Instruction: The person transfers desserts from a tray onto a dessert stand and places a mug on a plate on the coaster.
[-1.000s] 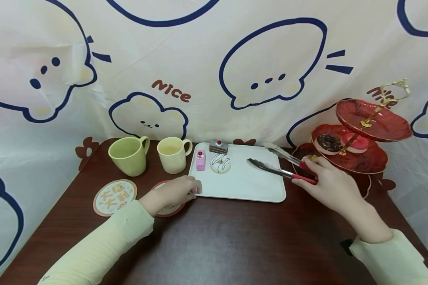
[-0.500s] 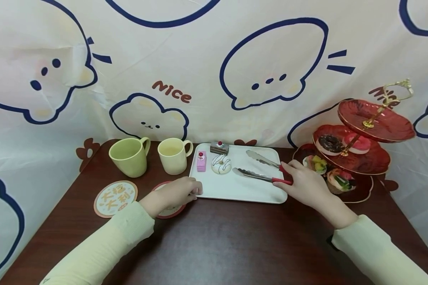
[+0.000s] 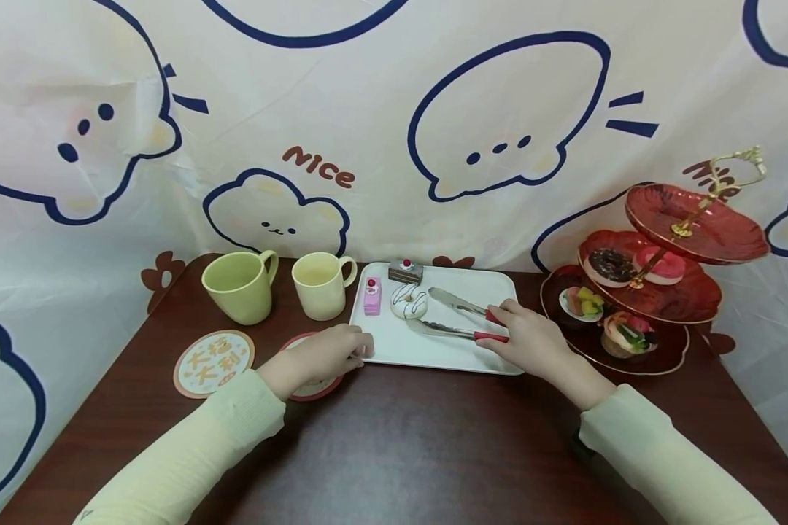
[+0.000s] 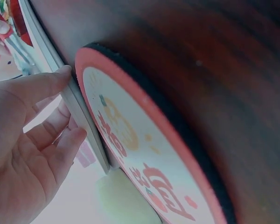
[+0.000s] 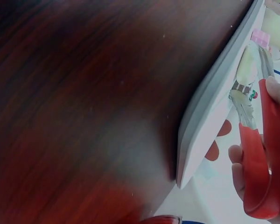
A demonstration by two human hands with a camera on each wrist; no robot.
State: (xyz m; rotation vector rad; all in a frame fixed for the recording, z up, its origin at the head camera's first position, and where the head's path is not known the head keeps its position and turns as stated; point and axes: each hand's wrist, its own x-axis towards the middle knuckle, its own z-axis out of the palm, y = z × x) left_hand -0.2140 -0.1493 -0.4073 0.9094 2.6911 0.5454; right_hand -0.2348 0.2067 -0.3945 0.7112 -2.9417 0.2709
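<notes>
We see the right-hand grip point(image 3: 530, 343) holding the red handles of the tongs point(image 3: 456, 332). The tongs are spread apart over the white tray point(image 3: 443, 354). Their tips are right by the striped donut point(image 3: 403, 309), but we can't tell if they touch it. The donut sits on the tray's left half, with the pink cake slice point(image 3: 371, 301) on its left and the chocolate cake slice point(image 3: 404, 275) behind it. The left-hand grip point(image 3: 328, 351) holds the tray's edge at the near left corner, just beside the red-rimmed coaster point(image 4: 126, 112). On the right half of the tray, there is room to move between the donut and the right edge. We also see lots of room on the desk point(image 3: 420, 452) between the two sleeves. Half a second ago, the tongs were farther right. Now the right-hand grip has slid left, while the left-hand grip stayed put.
</notes>
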